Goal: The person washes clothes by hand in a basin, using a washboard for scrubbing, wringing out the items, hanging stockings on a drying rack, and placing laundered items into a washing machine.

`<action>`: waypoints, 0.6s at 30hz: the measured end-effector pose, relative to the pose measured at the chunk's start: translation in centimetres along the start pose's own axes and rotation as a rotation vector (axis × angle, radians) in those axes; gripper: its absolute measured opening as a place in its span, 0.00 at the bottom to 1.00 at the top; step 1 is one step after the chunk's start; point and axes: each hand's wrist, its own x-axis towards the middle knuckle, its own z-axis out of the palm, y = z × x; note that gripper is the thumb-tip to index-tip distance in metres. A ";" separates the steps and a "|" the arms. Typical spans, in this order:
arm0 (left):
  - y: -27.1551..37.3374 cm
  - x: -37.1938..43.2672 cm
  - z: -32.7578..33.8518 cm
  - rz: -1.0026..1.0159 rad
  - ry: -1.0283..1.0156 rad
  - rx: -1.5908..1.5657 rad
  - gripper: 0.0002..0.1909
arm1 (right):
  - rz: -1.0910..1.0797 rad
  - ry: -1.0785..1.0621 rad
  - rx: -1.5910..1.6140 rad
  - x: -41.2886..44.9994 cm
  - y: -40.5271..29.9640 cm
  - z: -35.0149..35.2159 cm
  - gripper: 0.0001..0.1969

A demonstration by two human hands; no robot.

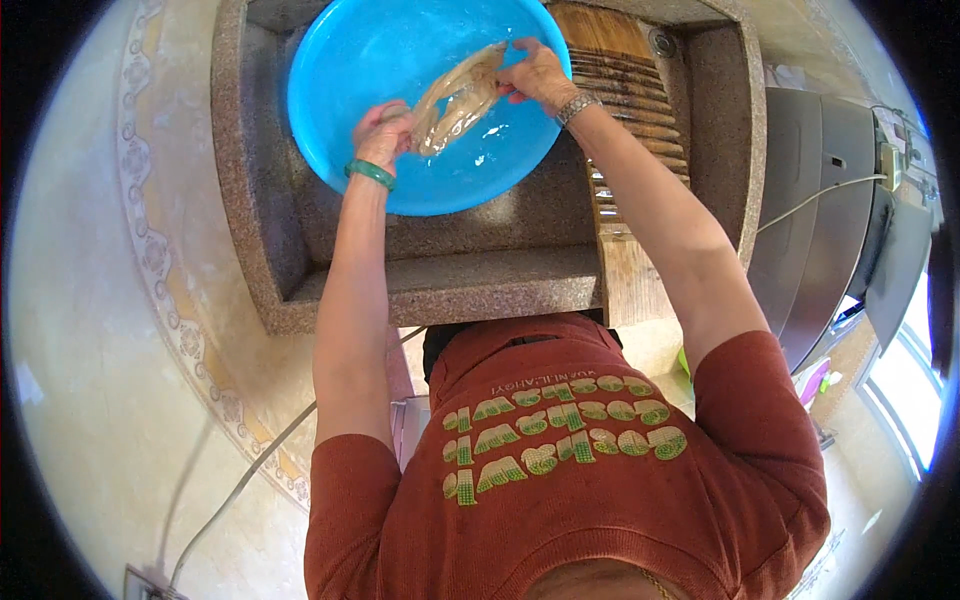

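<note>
A wet beige cloth [459, 101] stretches between my two hands, twisted and shiny, in the water of a round blue plastic basin [319, 150]. My left hand [381, 133], with a green bangle at the wrist, is closed on the cloth's near left end. At the far right end, my right hand [536, 75] grips the cloth close to the basin's right side; a metal band circles that wrist. Part of the cloth is hidden in my fingers. Light glints on the water beside it.
The basin stands in a speckled stone sink [495, 296]. A ridged wooden washboard [630, 105] leans at its right, with its lower end over the sink's front edge. A drain fitting [662, 43] shows at the far right corner. A grey appliance [814, 202] with a cord stands right of the sink.
</note>
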 end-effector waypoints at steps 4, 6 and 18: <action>0.7 0.2 -0.4 0.007 0.074 -0.124 0.18 | 0.024 0.007 -0.046 0.0 0.0 -0.1 0.26; 1.8 -0.7 -0.3 -0.089 0.175 -0.075 0.19 | 0.022 -0.017 -0.067 0.1 0.0 -0.4 0.23; 1.5 -1.6 -1.9 0.114 0.052 -0.097 0.18 | -0.103 0.068 0.085 3.5 1.5 2.2 0.15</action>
